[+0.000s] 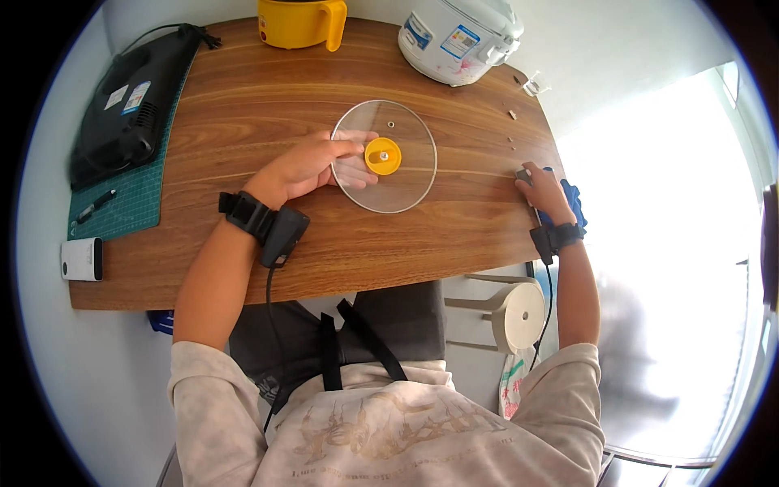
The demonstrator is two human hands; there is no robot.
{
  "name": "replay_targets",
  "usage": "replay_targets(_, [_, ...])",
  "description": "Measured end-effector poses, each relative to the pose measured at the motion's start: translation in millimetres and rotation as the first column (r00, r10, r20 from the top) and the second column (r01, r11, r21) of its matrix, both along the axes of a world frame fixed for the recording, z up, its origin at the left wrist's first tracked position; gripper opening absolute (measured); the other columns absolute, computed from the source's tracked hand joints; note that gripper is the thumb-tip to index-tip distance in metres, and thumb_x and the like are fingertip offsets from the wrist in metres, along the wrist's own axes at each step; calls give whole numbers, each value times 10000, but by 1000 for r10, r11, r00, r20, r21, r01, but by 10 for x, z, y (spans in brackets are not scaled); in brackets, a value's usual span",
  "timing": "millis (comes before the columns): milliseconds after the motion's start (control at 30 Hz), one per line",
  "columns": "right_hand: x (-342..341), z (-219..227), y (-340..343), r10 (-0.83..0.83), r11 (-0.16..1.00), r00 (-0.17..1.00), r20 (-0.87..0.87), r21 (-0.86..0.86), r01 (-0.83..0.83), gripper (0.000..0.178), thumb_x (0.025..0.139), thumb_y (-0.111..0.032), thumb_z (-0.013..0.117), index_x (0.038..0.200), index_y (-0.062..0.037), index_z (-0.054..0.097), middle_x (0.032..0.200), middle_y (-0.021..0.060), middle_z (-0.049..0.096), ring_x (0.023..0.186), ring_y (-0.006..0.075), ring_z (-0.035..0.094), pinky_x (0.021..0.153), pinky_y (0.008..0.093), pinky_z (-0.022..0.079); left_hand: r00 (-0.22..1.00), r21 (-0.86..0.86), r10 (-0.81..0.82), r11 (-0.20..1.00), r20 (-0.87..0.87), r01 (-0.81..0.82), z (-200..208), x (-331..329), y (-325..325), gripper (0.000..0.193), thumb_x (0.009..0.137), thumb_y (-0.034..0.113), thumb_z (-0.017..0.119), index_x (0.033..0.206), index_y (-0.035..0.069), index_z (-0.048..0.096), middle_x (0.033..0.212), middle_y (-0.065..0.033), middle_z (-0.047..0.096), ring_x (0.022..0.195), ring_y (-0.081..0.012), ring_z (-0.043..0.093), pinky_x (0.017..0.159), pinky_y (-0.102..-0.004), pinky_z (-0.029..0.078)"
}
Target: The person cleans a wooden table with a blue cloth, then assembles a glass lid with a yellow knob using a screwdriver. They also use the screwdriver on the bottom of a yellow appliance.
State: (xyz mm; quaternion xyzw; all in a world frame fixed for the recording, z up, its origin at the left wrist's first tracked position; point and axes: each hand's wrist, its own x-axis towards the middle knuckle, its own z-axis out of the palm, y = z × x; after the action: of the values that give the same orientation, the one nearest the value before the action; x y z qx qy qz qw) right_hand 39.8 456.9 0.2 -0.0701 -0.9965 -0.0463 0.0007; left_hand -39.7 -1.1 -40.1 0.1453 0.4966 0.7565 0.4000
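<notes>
My left hand (308, 165) grips the left rim of a round clear glass lid (415, 183). Its thumb lies over the glass, and the other fingers show through from underneath. At the lid's centre is a round yellow knob piece (374, 165) with a small pale fitting in its middle. A small hole with a ring shows in the glass above it. By the table's right edge, my right hand (545, 195) has its fingers curled over a small dark item (522, 174), whose kind I cannot make out. Blue cloth (574, 199) lies beside and partly behind that hand.
At the back stand a yellow pot (292, 26) with a handle and a white rice cooker (438, 50). A black appliance (122, 105) and a pen (96, 207) lie on a green cutting mat (142, 213) at left, near a white box-shaped device (79, 260). Small bits (512, 115) lie at right; a stool (519, 316) stands below.
</notes>
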Motion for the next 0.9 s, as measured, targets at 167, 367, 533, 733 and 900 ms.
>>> replay_targets(167, [60,443,-466,-20,993,995,-94,-116,9,373,895,-277,657,1207,-74,638,880,175,721,829,321,700,762,410,543,1000,19,-12,1000,12,12,-8,-28,4,451,1041,136,463,1475,19,430,1270,-203,636,1024,-265,720,854,-322,608])
replay_targets(367, [522,1245,-1095,-92,694,976,-200,-716,-81,300,910,-335,695,915,-73,549,731,52,651,577,116,605,492,225,448,1000,1,7,1000,3,-7,9,13,-21,448,1043,135,463,1474,20,425,1295,-205,617,1028,-279,718,854,-322,611])
replay_targets(533, [812,687,-1186,-81,17,991,-107,-994,-106,299,964,-324,657,982,-97,463,821,110,640,610,134,626,492,203,491,1000,15,3,1000,-8,-2,-7,6,7,455,1039,135,470,1473,11,419,1292,-207,613,1026,-282,716,847,-323,615])
replay_targets(733, [881,209,-1487,-103,-499,990,93,-866,29,213,944,-146,608,1082,-132,446,932,109,582,569,97,520,467,175,395,1000,34,23,999,-6,-23,-65,-6,3,457,1031,131,481,1464,-5,424,1267,-206,622,998,-272,719,842,-322,620])
replay_targets(900, [797,416,-1727,-39,430,999,7,-903,24,382,890,-120,692,1245,-74,557,997,104,688,596,118,580,537,217,434,1000,22,13,1000,-8,-13,-72,-18,-9,451,1027,124,483,1457,-7,439,1260,-211,625,995,-271,720,853,-323,619])
